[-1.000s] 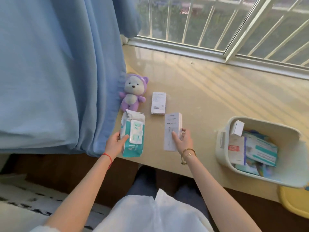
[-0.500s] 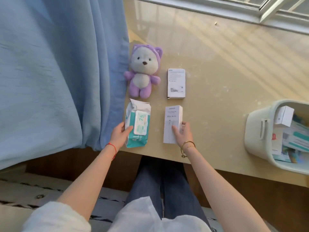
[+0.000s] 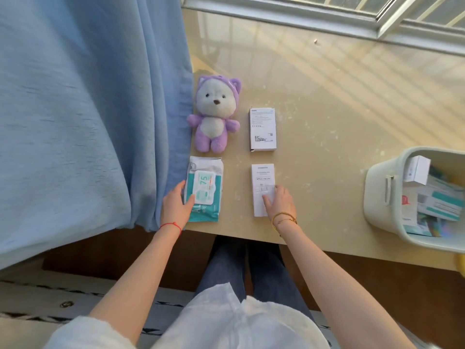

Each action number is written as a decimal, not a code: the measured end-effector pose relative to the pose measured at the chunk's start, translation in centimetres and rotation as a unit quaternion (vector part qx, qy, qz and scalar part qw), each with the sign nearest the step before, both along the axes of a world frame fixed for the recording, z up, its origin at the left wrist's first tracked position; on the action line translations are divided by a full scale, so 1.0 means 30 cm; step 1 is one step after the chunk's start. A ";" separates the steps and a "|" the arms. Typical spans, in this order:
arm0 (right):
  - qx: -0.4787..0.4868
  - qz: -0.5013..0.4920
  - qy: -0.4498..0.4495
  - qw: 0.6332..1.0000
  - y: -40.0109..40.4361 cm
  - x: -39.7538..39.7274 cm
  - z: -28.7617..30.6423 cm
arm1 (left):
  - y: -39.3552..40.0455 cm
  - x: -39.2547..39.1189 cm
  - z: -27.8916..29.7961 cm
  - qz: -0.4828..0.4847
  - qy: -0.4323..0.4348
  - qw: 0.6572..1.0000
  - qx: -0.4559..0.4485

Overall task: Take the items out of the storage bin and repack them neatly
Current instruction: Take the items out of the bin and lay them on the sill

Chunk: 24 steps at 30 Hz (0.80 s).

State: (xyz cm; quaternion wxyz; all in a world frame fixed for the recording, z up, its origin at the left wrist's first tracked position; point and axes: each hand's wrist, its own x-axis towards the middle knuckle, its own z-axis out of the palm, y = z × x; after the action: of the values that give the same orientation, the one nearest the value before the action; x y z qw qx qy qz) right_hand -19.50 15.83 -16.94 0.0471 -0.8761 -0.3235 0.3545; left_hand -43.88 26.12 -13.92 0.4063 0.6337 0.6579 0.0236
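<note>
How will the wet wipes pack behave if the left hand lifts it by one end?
The wet wipes pack looks like a soft film pouch with a crinkled top seam, so it will probably sag when lifted by one end. The glossy film may be slippery under the left hand. It lies flat, so it is unlikely to roll or tip; its rigid flip lid should stay stiff.

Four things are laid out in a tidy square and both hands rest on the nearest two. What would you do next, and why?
Probably lift the right hand off the white box and reach to the bin for another item. The box lies flat, in line with the wipes pack, and the bin isn't empty.
</note>
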 end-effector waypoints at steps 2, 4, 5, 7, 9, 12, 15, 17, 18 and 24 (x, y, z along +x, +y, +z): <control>0.009 0.024 -0.014 1.000 -0.021 0.022 0.049 | -0.019 0.018 0.058 -0.042 0.024 0.998 0.041; 0.043 0.046 -0.033 0.997 -0.053 0.051 0.114 | -0.042 0.047 0.120 -0.081 0.035 0.993 0.073; 0.066 0.054 -0.047 0.995 -0.076 0.067 0.152 | -0.055 0.067 0.155 -0.097 0.039 0.991 0.089; 0.115 0.069 -0.078 0.988 -0.136 0.103 0.224 | -0.085 0.108 0.221 -0.117 0.032 0.985 0.121; 0.158 0.069 -0.108 0.979 -0.209 0.154 0.294 | -0.120 0.154 0.274 -0.139 0.017 0.979 0.150; 0.202 0.064 -0.151 0.966 -0.323 0.257 0.374 | -0.165 0.241 0.337 -0.162 0.004 0.969 0.186; 0.222 0.053 -0.183 0.956 -0.449 0.403 0.438 | -0.219 0.371 0.404 -0.186 -0.010 0.956 0.227; 0.233 0.038 -0.189 0.953 -0.525 0.514 0.469 | -0.256 0.473 0.440 -0.194 -0.009 0.950 0.244; 0.242 0.032 -0.190 0.951 -0.562 0.575 0.481 | -0.278 0.526 0.452 -0.198 -0.008 0.947 0.253; 0.250 0.036 -0.193 0.948 -0.781 0.988 0.487 | -0.479 0.889 0.479 -0.177 -0.034 0.947 0.265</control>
State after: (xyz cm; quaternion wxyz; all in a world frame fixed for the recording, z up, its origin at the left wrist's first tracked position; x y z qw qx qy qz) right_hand 10.16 -7.60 -2.31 0.1886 -0.8756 -0.4360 0.0876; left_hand -17.20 11.74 0.45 0.2440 0.8233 0.4911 0.1466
